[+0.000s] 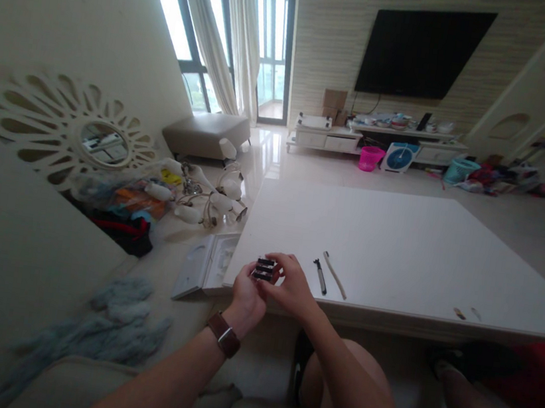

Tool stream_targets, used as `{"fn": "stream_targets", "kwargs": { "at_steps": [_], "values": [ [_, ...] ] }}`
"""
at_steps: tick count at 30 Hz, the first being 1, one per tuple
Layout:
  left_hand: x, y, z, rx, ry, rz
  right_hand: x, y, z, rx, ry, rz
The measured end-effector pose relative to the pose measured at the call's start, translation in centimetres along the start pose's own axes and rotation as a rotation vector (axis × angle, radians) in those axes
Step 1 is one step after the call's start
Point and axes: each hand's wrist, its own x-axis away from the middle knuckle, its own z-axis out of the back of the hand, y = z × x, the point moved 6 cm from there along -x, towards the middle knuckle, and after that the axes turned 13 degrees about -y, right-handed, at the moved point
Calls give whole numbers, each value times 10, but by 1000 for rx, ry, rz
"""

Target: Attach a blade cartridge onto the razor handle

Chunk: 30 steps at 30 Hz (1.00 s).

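Both my hands meet over the near left edge of a low white table (398, 240). My left hand (246, 296), with a brown watch on its wrist, and my right hand (289, 283) together pinch a small black object with pale stripes (264, 269); what it is cannot be made out. On the table just right of my hands lie a small dark tool (320, 275) and a thin pale stick (334, 275).
An open white box (205, 265) lies on the floor left of the table, beside a chandelier with white shades (210, 196) and a flower-shaped mirror (68, 130). Grey fluff (116, 321) lies near the sofa. A TV (421, 49), cabinet and baskets stand at the far wall.
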Motion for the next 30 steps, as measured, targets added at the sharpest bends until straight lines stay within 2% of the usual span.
{"fn": "stream_targets", "kwargs": {
  "at_steps": [30],
  "values": [
    [4, 0, -5, -12, -2, 3, 1, -2, 1, 11, -2, 5]
  ]
}}
